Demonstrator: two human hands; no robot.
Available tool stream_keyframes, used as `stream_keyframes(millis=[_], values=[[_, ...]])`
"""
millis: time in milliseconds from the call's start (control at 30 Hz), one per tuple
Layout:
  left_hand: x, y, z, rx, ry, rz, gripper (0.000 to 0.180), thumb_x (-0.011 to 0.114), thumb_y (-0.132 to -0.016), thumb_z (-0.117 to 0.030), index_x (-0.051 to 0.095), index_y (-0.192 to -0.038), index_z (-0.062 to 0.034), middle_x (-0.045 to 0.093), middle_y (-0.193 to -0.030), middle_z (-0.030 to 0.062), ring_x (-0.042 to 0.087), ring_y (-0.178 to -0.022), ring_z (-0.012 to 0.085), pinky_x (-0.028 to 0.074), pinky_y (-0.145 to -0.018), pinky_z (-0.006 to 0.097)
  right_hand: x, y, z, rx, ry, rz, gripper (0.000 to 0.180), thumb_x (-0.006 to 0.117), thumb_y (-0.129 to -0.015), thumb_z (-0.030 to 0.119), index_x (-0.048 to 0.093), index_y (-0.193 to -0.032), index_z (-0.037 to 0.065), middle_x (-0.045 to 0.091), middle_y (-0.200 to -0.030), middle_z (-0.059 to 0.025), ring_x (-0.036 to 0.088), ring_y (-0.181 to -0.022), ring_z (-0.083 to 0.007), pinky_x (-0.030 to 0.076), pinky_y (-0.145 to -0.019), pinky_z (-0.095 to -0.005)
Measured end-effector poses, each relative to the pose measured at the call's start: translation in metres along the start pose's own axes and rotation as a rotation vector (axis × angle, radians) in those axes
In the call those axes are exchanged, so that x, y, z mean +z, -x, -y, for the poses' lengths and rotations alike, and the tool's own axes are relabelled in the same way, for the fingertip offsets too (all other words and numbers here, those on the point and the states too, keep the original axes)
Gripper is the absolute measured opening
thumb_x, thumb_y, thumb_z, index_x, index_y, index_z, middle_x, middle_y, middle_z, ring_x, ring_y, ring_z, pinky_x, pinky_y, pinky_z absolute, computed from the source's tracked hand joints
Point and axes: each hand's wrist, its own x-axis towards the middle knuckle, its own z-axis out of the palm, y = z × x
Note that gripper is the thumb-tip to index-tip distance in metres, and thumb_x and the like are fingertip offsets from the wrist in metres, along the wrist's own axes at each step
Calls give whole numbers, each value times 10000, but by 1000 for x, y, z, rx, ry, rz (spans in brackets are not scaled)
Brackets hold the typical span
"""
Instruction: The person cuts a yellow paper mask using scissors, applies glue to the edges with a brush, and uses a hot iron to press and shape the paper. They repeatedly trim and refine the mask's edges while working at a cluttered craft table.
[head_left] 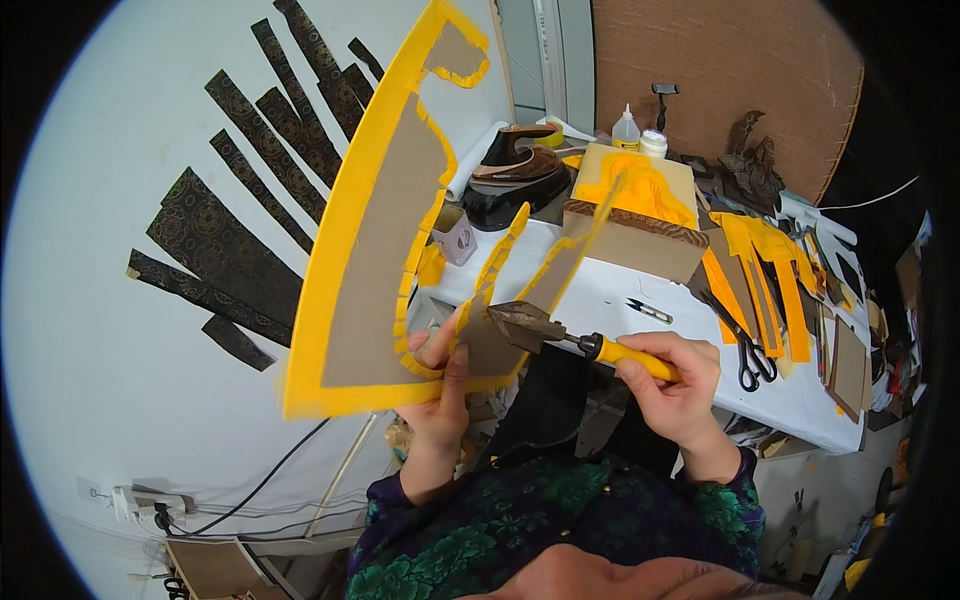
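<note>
A large curved panel (385, 230) is held up before me, grey-brown in the middle, with yellow fabric folded over its edges and snipped along the inner curves. My left hand (440, 385) grips its lower part, thumb on the near face and fingers at the cut-out. In my right hand (675, 385) is a small trowel-shaped iron with a yellow handle (637, 359). Its pointed, dark, worn metal head (525, 325) lies over the panel's right-hand section, close to the yellow border. Whether the head presses on the panel I cannot tell.
On the white table stand a black clothes iron (515, 175), a box (640, 235) topped with yellow fabric, and a glue bottle (626, 130). Thread snips (650, 311), black scissors (745, 345) and yellow strips (790, 300) lie rightward. Dark patterned strips (230, 235) hang on the left wall.
</note>
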Motion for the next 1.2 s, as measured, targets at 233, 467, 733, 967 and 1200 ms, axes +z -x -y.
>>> stream_keyframes(millis=[233,467,733,967,1200], values=[[9,-5,-14,99,-208,-20,304,613,-922,27,667,-1220,21,611,-1095,32,502,-933,138,384,-885,257,-4,-9,9,220,-205,39,102,716,-880,36,694,-962,-20,721,-765,-66,635,-634,-66,479,-565,-197],[18,-8,-22,96,-204,-26,307,593,-926,38,660,-1225,24,660,-1061,30,525,-985,127,384,-920,259,9,-5,7,15,-42,-5,157,739,-855,48,698,-985,-30,701,-717,-90,614,-554,-94,467,-514,-213],[20,4,-10,87,-89,-113,334,624,-893,24,667,-1224,13,585,-961,2,467,-957,141,343,-936,279,32,10,-11,-292,78,-125,264,780,-777,37,705,-1021,-30,639,-643,-94,569,-453,-181,432,-437,-257],[21,9,-13,26,25,-127,340,655,-886,14,670,-1226,8,564,-1064,-6,424,-1059,133,295,-1001,281,38,17,-18,-361,158,-161,320,803,-743,38,705,-1042,-20,629,-645,-76,562,-458,-181,422,-429,-261],[21,12,-7,-72,252,-134,366,639,-884,47,657,-1248,10,481,-1233,-2,407,-1111,117,307,-998,249,37,21,-18,-358,179,-161,316,799,-743,37,705,-1038,-23,633,-650,-82,569,-464,-191,429,-439,-255]])
